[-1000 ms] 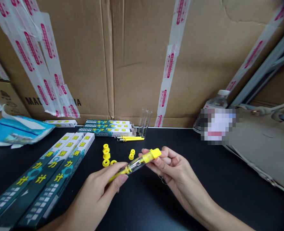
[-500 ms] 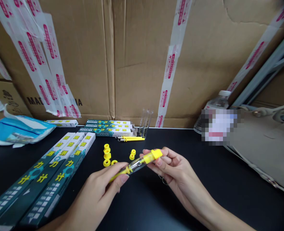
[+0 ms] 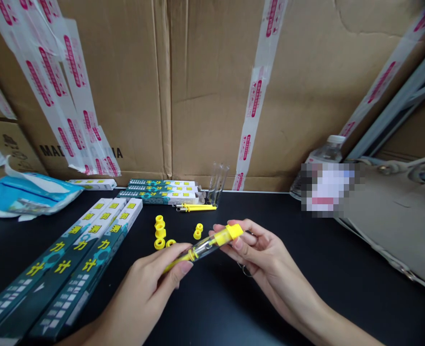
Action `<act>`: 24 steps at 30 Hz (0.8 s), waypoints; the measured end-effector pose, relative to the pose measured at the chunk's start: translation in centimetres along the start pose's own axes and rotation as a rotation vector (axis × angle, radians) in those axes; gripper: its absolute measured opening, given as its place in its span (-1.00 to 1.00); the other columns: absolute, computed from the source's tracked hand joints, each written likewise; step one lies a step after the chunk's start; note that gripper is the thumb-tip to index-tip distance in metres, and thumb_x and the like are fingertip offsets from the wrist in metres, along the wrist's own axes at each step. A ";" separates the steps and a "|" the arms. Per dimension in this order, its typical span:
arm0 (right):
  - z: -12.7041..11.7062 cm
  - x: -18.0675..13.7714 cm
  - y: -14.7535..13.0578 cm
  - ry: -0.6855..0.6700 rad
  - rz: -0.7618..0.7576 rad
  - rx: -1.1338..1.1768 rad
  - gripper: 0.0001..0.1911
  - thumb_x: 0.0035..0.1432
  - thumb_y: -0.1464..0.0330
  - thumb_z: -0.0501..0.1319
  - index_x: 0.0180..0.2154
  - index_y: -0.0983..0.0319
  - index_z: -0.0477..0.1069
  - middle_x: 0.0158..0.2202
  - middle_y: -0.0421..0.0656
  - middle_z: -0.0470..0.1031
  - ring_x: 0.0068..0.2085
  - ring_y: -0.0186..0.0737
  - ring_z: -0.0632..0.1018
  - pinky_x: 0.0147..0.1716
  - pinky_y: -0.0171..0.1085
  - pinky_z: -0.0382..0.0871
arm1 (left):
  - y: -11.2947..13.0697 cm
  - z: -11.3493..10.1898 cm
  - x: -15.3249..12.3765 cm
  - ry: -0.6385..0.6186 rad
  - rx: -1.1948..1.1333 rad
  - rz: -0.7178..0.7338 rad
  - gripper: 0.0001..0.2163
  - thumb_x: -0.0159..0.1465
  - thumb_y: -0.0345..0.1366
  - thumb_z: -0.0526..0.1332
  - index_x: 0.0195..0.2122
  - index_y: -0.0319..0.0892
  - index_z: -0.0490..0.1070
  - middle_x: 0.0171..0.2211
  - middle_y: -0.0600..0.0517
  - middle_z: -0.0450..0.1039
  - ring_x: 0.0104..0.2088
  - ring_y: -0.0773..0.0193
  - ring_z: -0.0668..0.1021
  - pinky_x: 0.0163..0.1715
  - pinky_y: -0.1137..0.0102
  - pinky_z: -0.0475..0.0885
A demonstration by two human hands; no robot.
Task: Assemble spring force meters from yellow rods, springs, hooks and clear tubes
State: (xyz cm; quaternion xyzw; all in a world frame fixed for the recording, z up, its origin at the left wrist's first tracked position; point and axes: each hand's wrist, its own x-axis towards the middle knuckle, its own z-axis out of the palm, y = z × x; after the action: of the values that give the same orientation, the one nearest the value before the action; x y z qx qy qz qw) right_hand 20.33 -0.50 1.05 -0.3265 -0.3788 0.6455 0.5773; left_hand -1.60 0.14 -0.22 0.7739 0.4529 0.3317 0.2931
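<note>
A tubular spring scale [image 3: 202, 249], with a clear barrel, a yellow rod inside and a yellow cap at its upper right end, slants up to the right between my two hands. My left hand [image 3: 151, 281] pinches its lower end between thumb and fingers. At the cap end, my right hand [image 3: 265, 252] grips with thumb and fingers. A thin metal ring [image 3: 246, 270] shows below the right hand; what it joins is hidden. Behind my hands lie several yellow caps [image 3: 159, 231] and two small yellow plugs [image 3: 197, 234].
Yellow rods [image 3: 201, 208] lie near upright clear tubes [image 3: 218, 185]. Printed long boxes [image 3: 79, 259] lie at left, with more stacked boxes [image 3: 162, 192] at the back. A blue packet [image 3: 32, 192], a water bottle [image 3: 333, 151] and a beige bag [image 3: 400, 221] flank the black table before a cardboard wall.
</note>
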 end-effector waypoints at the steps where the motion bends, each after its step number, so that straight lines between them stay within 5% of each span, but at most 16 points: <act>1: 0.1 0.0 0.0 0.001 -0.002 -0.002 -0.81 0.09 0.37 0.47 -0.23 0.23 0.57 -0.15 -0.09 0.69 -0.02 -0.12 0.66 0.15 -0.12 0.43 | 0.0 0.0 0.0 0.000 0.001 0.001 -0.72 0.41 -0.14 0.08 -0.06 -0.07 0.54 -0.51 0.14 0.46 -0.50 0.30 0.52 -0.44 0.52 0.42; 7: 0.2 -0.1 -0.1 0.004 0.001 0.022 -0.83 0.10 0.39 0.47 -0.42 0.22 0.50 -0.18 -0.13 0.69 -0.01 -0.13 0.65 0.16 -0.13 0.43 | -0.2 0.1 0.2 0.007 0.008 0.015 -0.71 0.41 -0.13 0.07 -0.05 -0.08 0.54 -0.52 0.14 0.45 -0.51 0.30 0.51 -0.45 0.52 0.41; 14: 0.0 0.0 0.1 0.009 -0.003 0.021 -0.64 0.10 0.37 0.47 -0.04 0.18 0.55 -0.21 -0.15 0.70 -0.06 -0.16 0.67 0.12 -0.15 0.47 | -0.1 0.0 0.0 -0.005 0.001 0.000 -0.71 0.41 -0.13 0.07 -0.04 -0.07 0.53 -0.49 0.13 0.47 -0.48 0.30 0.53 -0.43 0.52 0.42; 24: 0.3 -0.1 -0.1 0.044 -0.004 0.005 -0.77 0.04 0.36 0.50 -0.47 0.21 0.47 -0.22 -0.13 0.69 -0.06 -0.10 0.67 0.11 -0.11 0.48 | 0.1 -0.1 0.1 -0.014 0.005 0.018 -0.71 0.42 -0.13 0.04 -0.11 -0.10 0.52 -0.52 0.13 0.45 -0.49 0.30 0.51 -0.45 0.52 0.41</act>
State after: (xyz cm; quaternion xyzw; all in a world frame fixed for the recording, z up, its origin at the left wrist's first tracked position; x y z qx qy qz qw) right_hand 20.14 -0.63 1.25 -0.3385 -0.3652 0.6380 0.5874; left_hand -1.55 0.14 -0.06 0.7808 0.4448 0.3278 0.2915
